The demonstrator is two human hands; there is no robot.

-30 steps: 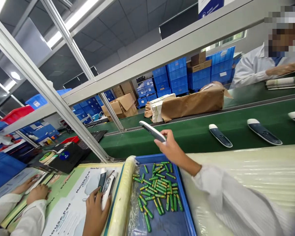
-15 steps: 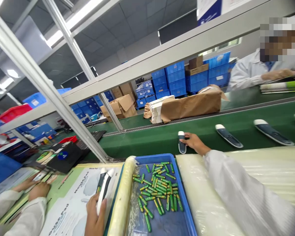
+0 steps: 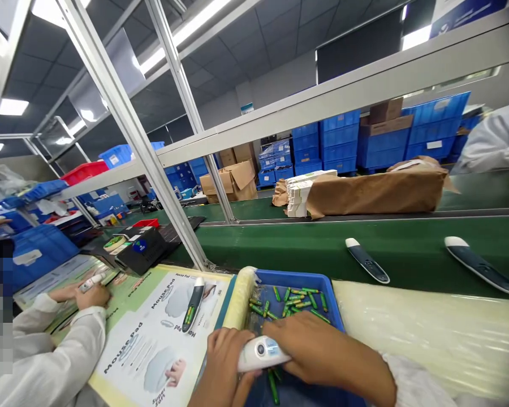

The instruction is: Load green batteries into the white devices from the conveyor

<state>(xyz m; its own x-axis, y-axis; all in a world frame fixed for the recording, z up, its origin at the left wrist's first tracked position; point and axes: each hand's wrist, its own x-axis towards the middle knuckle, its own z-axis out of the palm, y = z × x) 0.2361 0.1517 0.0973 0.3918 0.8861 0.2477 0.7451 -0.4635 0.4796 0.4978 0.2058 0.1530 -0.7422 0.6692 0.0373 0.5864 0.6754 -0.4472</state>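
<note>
Both my hands are on a white handheld device (image 3: 261,354) with a round dark-centred spot on its face, above the battery tray. My left hand (image 3: 223,362) grips its left end, and my right hand (image 3: 311,346) closes over its right end; the right fingertips are partly hidden. Below them is the blue tray (image 3: 338,302) of loose green batteries (image 3: 299,299). To the left, a dark device with a white tip (image 3: 194,305) lies on the printed mouse pad sheet (image 3: 146,333), its compartment showing batteries.
Two dark devices, one near (image 3: 367,260) and one farther right (image 3: 483,265), rest on the green conveyor (image 3: 280,243). A co-worker's hands (image 3: 89,291) hold a white device at left. A metal post (image 3: 152,169) rises by the tray; foam sheeting (image 3: 407,328) lies right.
My right hand has come back from the conveyor to the tray, and the device it touched there is gone from the belt. Both hands now meet on a white device. The view has swung left.
</note>
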